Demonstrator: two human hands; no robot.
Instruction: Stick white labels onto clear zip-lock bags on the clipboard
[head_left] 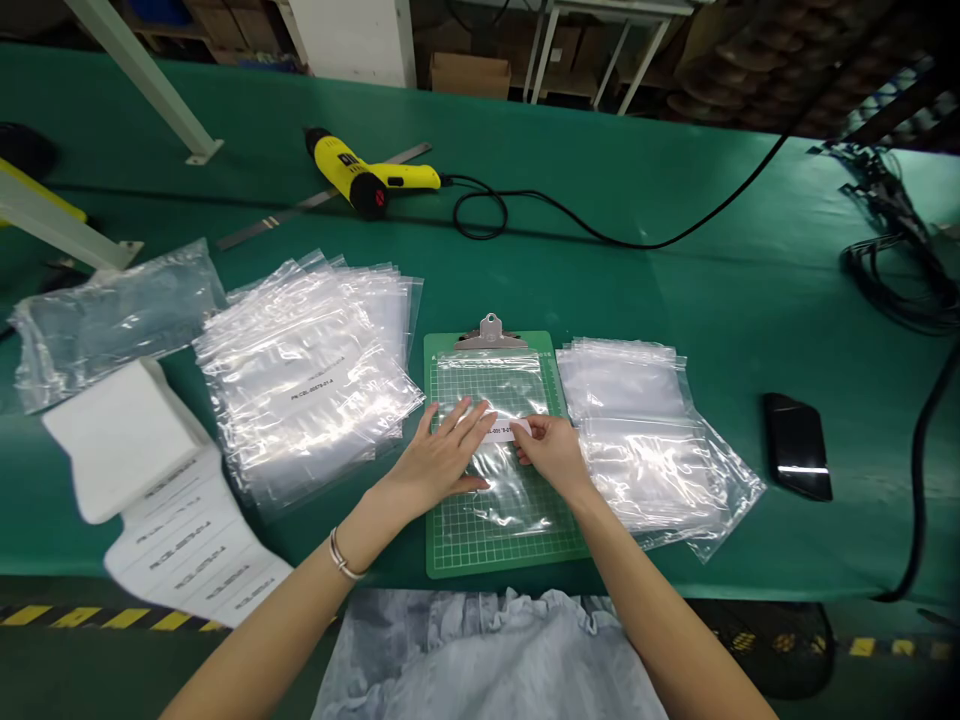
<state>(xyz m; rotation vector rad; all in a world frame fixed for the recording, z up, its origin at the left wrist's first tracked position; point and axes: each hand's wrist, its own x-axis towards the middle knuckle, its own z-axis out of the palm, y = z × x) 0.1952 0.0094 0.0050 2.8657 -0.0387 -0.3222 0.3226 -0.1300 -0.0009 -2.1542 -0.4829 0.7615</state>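
A clear zip bag [499,490] lies flat on a green gridded clipboard [450,556], below its metal clip [491,335]. Across the middle of the bag is a white printed label [498,431]. My left hand [444,458] rests on the bag with its fingers spread, the fingertips at the label's left part. The label's right end is pinched between the thumb and finger of my right hand [553,455]. To the left lies a pile of labelled zip bags [315,390]; to the right, a stack of plain-looking zip bags [645,450].
A folded stack of label sheets [187,540] hangs over the front edge at left, beside a crumpled plastic bag [120,315]. Behind are a yellow heat gun [349,175] with its cord and a steel ruler [289,213]. A black phone-like object [797,447] and black cables [900,260] lie right.
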